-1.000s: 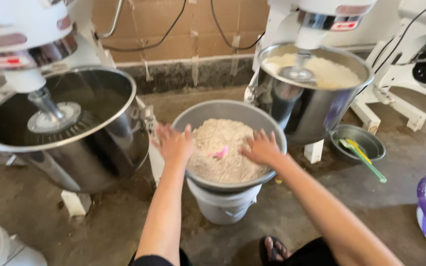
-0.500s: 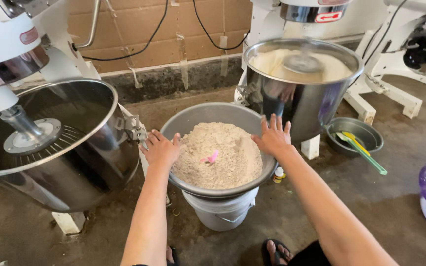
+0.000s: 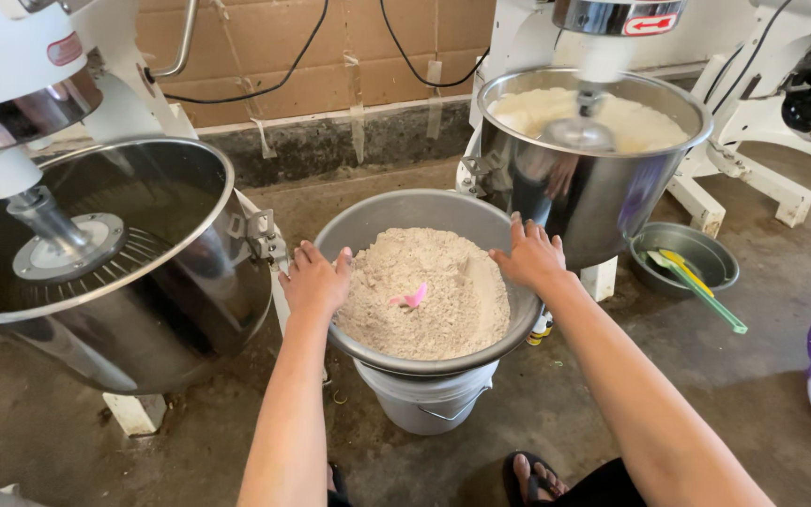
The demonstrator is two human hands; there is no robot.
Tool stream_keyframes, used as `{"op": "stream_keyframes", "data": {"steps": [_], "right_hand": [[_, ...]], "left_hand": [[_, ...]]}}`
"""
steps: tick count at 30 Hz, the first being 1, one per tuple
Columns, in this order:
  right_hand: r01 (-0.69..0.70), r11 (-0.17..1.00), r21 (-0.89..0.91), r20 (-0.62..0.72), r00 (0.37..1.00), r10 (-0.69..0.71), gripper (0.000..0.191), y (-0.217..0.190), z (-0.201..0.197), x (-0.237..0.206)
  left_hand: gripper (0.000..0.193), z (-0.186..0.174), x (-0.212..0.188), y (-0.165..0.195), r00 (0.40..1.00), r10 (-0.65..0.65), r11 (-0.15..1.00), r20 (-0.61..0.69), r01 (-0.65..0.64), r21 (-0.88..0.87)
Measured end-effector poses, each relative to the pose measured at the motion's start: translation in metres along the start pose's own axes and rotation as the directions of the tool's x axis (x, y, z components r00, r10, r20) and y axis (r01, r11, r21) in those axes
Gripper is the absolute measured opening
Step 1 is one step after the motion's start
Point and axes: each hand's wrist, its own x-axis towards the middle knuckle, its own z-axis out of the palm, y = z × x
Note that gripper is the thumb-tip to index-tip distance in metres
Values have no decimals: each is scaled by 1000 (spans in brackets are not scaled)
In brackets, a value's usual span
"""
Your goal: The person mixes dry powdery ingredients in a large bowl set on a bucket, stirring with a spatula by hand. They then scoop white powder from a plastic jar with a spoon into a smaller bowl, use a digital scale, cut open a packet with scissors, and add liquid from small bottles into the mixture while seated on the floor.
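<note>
at the centre of the frame, the left hand (image 3: 314, 280) grips the left rim of a wide grey metal basin (image 3: 396, 211), its fingers loosely spread and curled over the edge, the thumb pointing toward the pale tan flour mound (image 3: 424, 291) inside. opposite it, the right hand (image 3: 530, 255) rests on the right rim, fingers spread and draped over the edge, fingertips toward the upper side. between the two hands, on top of the flour, lies a small pink scoop (image 3: 410, 298), apart from both. the basin sits on a white plastic bucket (image 3: 424, 404) at lower centre. left of the frame stands a large steel mixer bowl (image 3: 190, 310), empty, with its beater shaft. upper right, a second steel mixer bowl (image 3: 603, 192) holds pale dough. right of it on the floor, a small grey bowl (image 3: 706, 249) carries a green and yellow spatula (image 3: 701, 286).
</note>
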Motion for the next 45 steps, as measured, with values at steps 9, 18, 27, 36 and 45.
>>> {"op": "stream_keyframes", "data": {"steps": [9,18,27,36,45], "right_hand": [[21,998,-53,5,1000,-21,100,-2,-2,-1],[-3,1000,-2,18,1000,3,99,-2,-2,-1],[10,1000,6,3,1000,-10,99,0,-1,0],[37,999,-31,-6,999,-37,98,-2,-3,-2],[406,882,-237,27,911,-412,97,-11,-1,-5]], "left_hand": [[92,-2,-6,6,998,63,992,13,-65,112],[91,-5,-6,7,998,59,994,25,-61,88],[92,-6,-8,8,996,78,991,31,-81,105],[89,-18,-16,17,988,124,969,92,-141,201],[88,-17,-20,22,940,334,897,77,-342,281]]}}
